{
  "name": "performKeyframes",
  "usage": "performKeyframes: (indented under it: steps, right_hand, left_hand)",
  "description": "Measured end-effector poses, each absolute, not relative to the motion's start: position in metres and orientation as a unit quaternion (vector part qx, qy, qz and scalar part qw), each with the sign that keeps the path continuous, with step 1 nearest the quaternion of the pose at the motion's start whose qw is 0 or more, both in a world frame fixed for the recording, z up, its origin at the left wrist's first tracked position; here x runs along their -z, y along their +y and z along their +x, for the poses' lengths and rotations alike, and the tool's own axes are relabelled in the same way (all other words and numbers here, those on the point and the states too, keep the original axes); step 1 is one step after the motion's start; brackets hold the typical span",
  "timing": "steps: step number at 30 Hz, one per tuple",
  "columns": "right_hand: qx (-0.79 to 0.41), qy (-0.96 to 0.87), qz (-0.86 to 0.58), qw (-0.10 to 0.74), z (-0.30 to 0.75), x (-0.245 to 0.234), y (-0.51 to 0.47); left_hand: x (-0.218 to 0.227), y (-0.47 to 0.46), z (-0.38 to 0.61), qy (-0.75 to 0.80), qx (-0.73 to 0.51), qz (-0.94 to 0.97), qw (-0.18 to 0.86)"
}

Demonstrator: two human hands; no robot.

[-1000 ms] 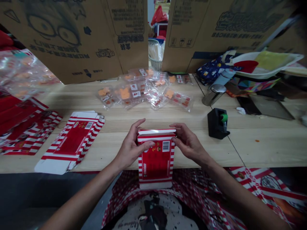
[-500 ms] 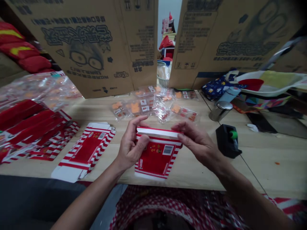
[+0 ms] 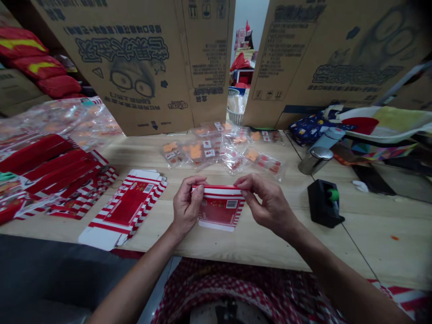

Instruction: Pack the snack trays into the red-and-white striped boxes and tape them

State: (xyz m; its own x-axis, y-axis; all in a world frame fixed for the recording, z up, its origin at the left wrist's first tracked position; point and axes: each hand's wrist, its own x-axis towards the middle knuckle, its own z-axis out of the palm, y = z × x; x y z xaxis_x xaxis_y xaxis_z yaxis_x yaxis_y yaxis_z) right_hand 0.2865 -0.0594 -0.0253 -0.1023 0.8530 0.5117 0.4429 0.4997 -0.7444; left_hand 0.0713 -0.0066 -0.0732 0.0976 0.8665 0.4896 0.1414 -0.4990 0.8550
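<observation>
A red and white striped carton (image 3: 221,210) with a barcode is held up over the table's front, its upper edge toward the back. At its upper left corner my left hand (image 3: 188,200) is closed, thumb on the near face. My right hand (image 3: 261,195) pinches the upper right corner between thumb and fingers. The carton's far side is hidden. To the left lies a stack of flattened cartons (image 3: 124,204) of the same pattern. Clear plastic packets (image 3: 205,148) with orange pieces lie behind my hands.
Large cardboard boxes (image 3: 145,67) stand along the back. At right are a black tape dispenser (image 3: 324,202), a metal-lidded cup (image 3: 315,160) and a white basin (image 3: 394,130). More red printed packaging (image 3: 57,175) is piled at far left.
The white flap along the carton's upper edge has folded down, so its red edge shows. The carton has tipped, and its near face looks shorter. Both hands still grip its corners.
</observation>
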Motion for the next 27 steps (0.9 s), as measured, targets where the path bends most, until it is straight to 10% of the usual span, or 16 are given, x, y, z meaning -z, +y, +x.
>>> performKeyframes:
  steps: [17,27]
  right_hand:
    - [-0.103,-0.871,-0.349,0.330,0.311,0.036,-0.087]
    - [-0.135,-0.758,-0.432,0.470,0.311,0.036,-0.085]
  left_hand:
    - [0.071,-0.007,0.028,0.159,-0.519,0.811,0.219]
    - [0.017,-0.002,0.069,0.168,-0.404,0.897,0.067]
